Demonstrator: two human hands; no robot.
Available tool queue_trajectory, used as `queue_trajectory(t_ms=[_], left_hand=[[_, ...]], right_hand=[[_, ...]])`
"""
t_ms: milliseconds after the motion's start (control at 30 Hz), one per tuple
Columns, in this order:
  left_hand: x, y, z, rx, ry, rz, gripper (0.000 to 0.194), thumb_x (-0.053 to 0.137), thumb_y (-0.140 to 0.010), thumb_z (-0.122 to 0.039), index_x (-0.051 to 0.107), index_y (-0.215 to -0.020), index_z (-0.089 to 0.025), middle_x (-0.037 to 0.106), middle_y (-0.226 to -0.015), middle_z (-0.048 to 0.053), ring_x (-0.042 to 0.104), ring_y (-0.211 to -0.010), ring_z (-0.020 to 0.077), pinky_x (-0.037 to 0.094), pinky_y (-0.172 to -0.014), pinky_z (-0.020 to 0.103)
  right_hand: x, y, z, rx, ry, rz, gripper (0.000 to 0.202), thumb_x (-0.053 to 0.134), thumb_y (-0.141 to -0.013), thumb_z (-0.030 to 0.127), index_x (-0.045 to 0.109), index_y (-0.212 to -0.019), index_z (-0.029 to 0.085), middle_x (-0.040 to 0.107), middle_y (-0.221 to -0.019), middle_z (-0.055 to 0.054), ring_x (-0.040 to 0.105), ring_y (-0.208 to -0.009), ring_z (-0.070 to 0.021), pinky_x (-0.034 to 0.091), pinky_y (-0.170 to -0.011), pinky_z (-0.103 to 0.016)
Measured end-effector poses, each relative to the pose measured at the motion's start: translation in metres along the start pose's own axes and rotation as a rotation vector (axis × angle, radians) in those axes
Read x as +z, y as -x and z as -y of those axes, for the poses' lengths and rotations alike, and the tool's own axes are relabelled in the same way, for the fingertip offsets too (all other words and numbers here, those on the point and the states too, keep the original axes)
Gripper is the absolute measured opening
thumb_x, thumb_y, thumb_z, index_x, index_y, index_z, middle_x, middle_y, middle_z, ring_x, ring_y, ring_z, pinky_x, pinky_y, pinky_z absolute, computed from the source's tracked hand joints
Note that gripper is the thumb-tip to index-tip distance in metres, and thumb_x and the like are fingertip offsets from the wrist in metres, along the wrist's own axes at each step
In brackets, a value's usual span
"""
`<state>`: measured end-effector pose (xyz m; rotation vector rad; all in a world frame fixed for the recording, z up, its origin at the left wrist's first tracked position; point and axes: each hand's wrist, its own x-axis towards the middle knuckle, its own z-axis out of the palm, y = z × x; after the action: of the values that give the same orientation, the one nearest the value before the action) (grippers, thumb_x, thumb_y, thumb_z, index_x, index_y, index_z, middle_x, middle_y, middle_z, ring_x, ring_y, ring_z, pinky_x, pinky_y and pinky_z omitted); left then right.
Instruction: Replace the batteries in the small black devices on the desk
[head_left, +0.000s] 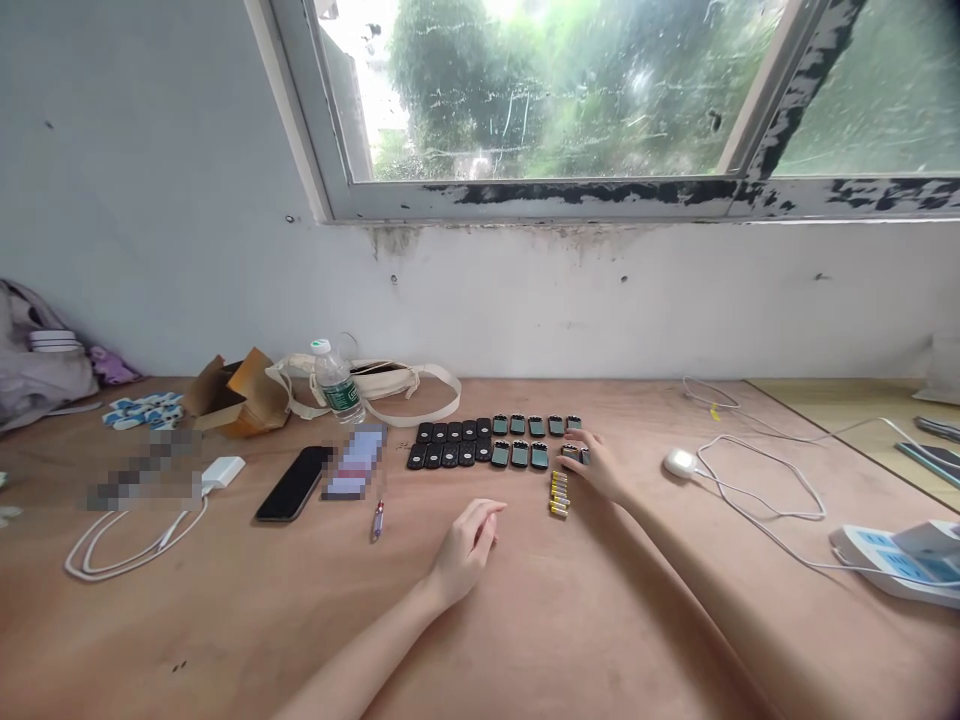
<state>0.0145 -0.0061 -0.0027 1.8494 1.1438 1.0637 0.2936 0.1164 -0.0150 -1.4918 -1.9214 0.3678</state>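
Observation:
My left hand rests over the table with its fingers bent together; what they hold, if anything, is hidden. My right hand reaches to the right end of two rows of small devices, its fingers around a dark device lying there. Several devices with grey-green screens lie to its left, and several black ones with a small round mark lie farther left. A short column of yellow and silver batteries is just below the right hand's fingers.
At left are a black phone, another phone, a pen, a bottle, an open cardboard box, a beige bag and a white charger. At right lie a white earbud case, cables and a power strip.

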Motion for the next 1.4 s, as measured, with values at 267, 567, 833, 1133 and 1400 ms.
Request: queue_trajectory(t_ms=[267, 567, 833, 1133, 1400], left_hand=[[0.0, 0.0, 0.001, 0.01, -0.019, -0.007, 0.029, 0.033, -0.095, -0.028, 0.057, -0.108, -0.019, 0.058, -0.105, 0.007, 0.059, -0.067, 0.0115, 0.049, -0.068, 0.026], [-0.002, -0.002, 0.008, 0.027, -0.078, -0.073, 0.028, 0.036, -0.092, -0.022, 0.057, -0.11, -0.02, 0.06, -0.109, 0.008, 0.061, -0.084, 0.0159, 0.051, -0.076, 0.028], [-0.002, -0.004, 0.012, 0.014, -0.105, -0.07, 0.028, 0.037, -0.091, -0.022, 0.055, -0.112, -0.02, 0.058, -0.113, 0.009, 0.061, -0.091, 0.0174, 0.052, -0.083, 0.033], [-0.002, 0.0, 0.003, 0.16, -0.28, 0.083, 0.028, 0.061, -0.079, -0.023, 0.06, -0.107, -0.025, 0.053, -0.119, 0.007, 0.052, -0.111, 0.0235, 0.044, -0.097, 0.039], [0.0, 0.001, 0.008, 0.155, -0.317, 0.063, 0.017, 0.055, -0.081, -0.017, 0.062, -0.096, -0.023, 0.06, -0.107, 0.006, 0.056, -0.102, 0.021, 0.048, -0.092, 0.037]], right_hand=[[0.017, -0.013, 0.035, -0.049, 0.164, 0.153, 0.056, 0.072, -0.068, 0.038, 0.05, -0.117, 0.024, 0.063, -0.111, -0.008, 0.048, -0.112, -0.0305, 0.038, -0.091, -0.042], [0.034, 0.048, 0.092, -0.13, 0.264, -0.016, 0.051, 0.064, -0.074, 0.046, 0.05, -0.117, 0.022, 0.064, -0.105, -0.008, 0.049, -0.102, -0.0297, 0.036, -0.086, -0.041], [0.062, 0.099, 0.125, -0.188, 0.419, -0.161, 0.044, 0.057, -0.08, 0.047, 0.054, -0.113, 0.019, 0.061, -0.099, -0.011, 0.05, -0.097, -0.0294, 0.031, -0.09, -0.044], [0.018, 0.107, 0.07, -0.223, 0.325, -0.164, 0.019, 0.041, -0.091, 0.024, 0.059, -0.093, 0.025, 0.061, -0.092, -0.007, 0.05, -0.089, -0.0249, 0.036, -0.082, -0.04], [0.013, 0.11, 0.06, -0.158, 0.342, -0.11, 0.016, 0.043, -0.09, 0.026, 0.059, -0.093, 0.024, 0.058, -0.092, -0.006, 0.047, -0.086, -0.0245, 0.038, -0.081, -0.039]])
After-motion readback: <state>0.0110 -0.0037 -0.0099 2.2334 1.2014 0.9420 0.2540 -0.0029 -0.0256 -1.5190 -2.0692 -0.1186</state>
